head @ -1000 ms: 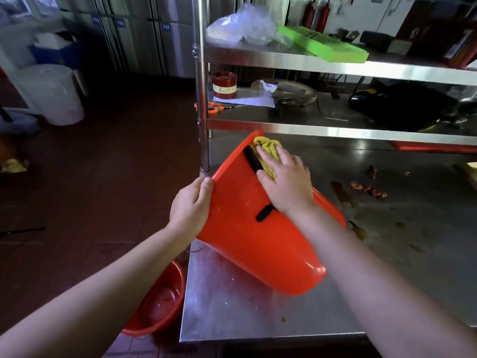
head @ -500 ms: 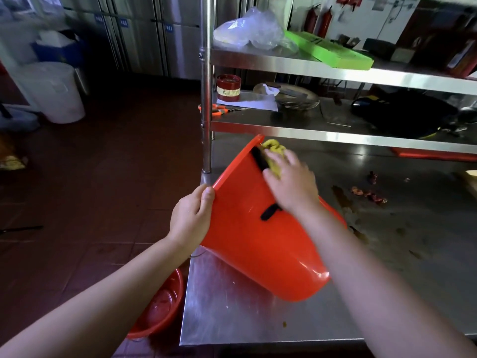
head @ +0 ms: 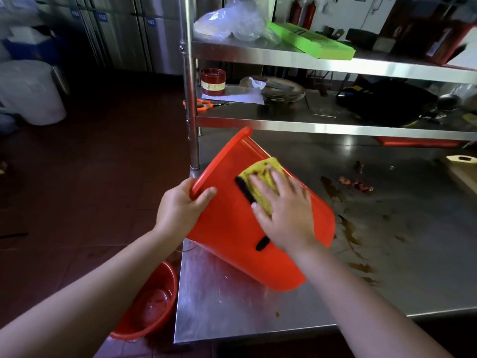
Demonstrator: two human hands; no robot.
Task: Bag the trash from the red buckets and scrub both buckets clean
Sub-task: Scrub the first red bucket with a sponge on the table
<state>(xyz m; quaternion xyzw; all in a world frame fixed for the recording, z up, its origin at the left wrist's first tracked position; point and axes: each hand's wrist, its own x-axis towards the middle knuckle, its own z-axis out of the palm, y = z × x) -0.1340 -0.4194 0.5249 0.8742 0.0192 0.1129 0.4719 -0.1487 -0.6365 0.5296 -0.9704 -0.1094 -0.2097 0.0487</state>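
**Fig.** Scrubbing the outer wall of a red bucket (head: 232, 233). The bucket is lying tilted on its side at the near-left corner of the steel table (head: 232, 313), w/ its mouth pointing far-left and its base toward the viewer. L hand (head: 180, 210) is gripping the rim, fingers and thumb clamped round the lip. R hand (head: 286, 215) is pressing a yellow cloth (head: 260, 171) flat against the wall, fingers straight and spread, pinching nothing. The cloth is sitting just beside a black handle lug (head: 244, 189). A second red bucket (head: 149, 306) is standing on the floor, near-left, below the table edge.

Technique (judged, not seen):
- L hand should be bracing the rim so the round wall isn't rolling under R-hand pressure.
- Strokes are prob. best running rim-to-base and overlapping, w/ the bucket being turned a little after each pass.
- Grime is likely collecting round the lugs and under the lip, so the cloth edge needs working in there.
- Brown stains (head: 351, 228) are lying on the table to the right, close to the bucket, so it risks re-soiling if it is sliding that way.
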